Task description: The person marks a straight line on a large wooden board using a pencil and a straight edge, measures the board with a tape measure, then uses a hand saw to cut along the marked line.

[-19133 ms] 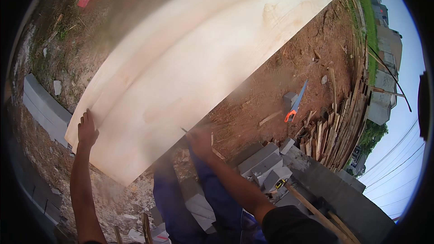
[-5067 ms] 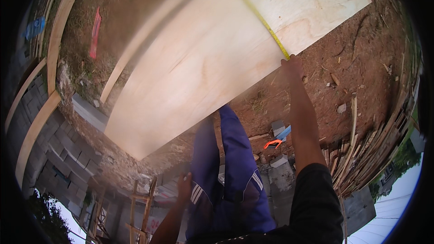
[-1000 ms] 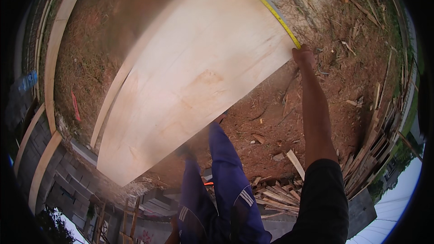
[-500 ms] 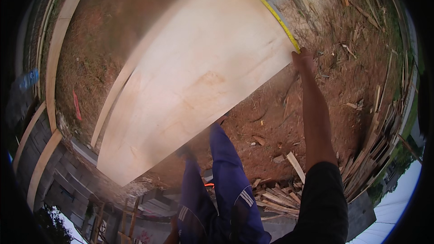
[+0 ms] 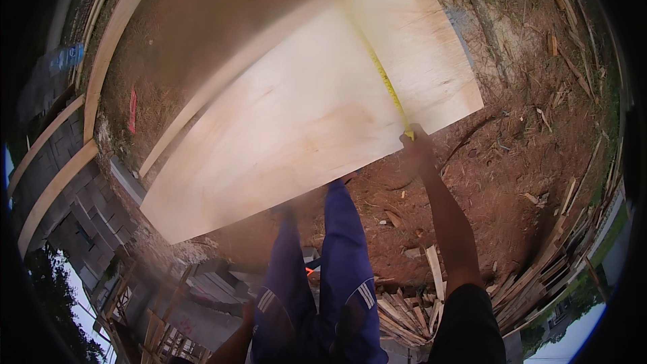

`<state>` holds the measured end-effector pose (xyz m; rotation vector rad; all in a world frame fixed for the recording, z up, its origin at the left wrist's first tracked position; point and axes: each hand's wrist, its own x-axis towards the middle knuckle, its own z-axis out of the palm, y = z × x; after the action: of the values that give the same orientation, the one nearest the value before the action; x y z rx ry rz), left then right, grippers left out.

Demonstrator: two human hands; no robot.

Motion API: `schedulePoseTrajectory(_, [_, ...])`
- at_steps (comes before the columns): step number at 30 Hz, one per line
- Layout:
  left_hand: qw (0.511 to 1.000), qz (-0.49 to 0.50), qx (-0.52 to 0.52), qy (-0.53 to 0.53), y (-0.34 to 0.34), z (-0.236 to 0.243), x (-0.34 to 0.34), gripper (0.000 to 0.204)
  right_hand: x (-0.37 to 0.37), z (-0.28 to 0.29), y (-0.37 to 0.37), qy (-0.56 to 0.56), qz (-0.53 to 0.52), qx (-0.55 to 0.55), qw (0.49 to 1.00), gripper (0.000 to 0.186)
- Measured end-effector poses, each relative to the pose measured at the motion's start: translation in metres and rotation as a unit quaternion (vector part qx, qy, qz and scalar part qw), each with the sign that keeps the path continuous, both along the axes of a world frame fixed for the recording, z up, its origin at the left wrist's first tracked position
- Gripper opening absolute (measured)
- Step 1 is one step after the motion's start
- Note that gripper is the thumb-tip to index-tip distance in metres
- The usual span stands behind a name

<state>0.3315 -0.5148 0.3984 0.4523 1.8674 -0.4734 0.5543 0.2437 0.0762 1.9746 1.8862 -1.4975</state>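
A large pale plywood sheet lies before my feet, its near edge slanting up to the right. Across it runs the yellow blade of a tape measure; its far end is lost in a blur. My right hand is closed on the near end of the tape, at the sheet's near edge. Low in the view, my left hand is beside my left trouser leg, and its fingers are hidden.
Long boards lie at the left, next to grey blocks. A heap of split wood scraps is near my right leg, with more stacked timber at the right. Reddish soil with wood chips surrounds the sheet.
My right hand has moved left and nearer, bringing the tape from the sheet's right edge to across its face. My left hand and forearm show more. The view has shifted.
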Motion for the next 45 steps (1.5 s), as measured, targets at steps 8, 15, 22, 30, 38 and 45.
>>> schedulePoseTrajectory(8, [0.953,0.296,0.018,0.063,-0.040,-0.021,0.022,0.035,-0.046,0.006,-0.125,0.007,0.065,-0.055,0.996,0.033])
schedulePoseTrajectory(15, [0.974,0.224,-0.014,0.035,-0.031,-0.027,0.015,0.040,-0.091,0.025,-0.189,0.019,0.072,-0.080,0.994,0.037])
schedulePoseTrajectory(22, [0.919,0.394,0.004,0.026,-0.042,-0.033,0.019,0.040,-0.155,0.061,-0.244,-0.024,0.217,-0.040,0.975,0.036])
schedulePoseTrajectory(30, [0.885,0.451,0.106,0.051,-0.176,-0.070,0.055,0.039,-0.206,0.054,-0.340,-0.035,0.172,-0.126,0.976,0.039])
schedulePoseTrajectory(38, [0.856,0.513,0.059,0.021,-0.204,-0.078,0.091,0.039,-0.225,0.019,-0.443,-0.040,0.137,-0.122,0.982,0.031])
schedulePoseTrajectory(45, [0.836,0.547,0.046,0.009,-0.250,-0.078,0.113,0.039,-0.264,0.028,-0.516,-0.066,0.094,-0.144,0.983,0.034])
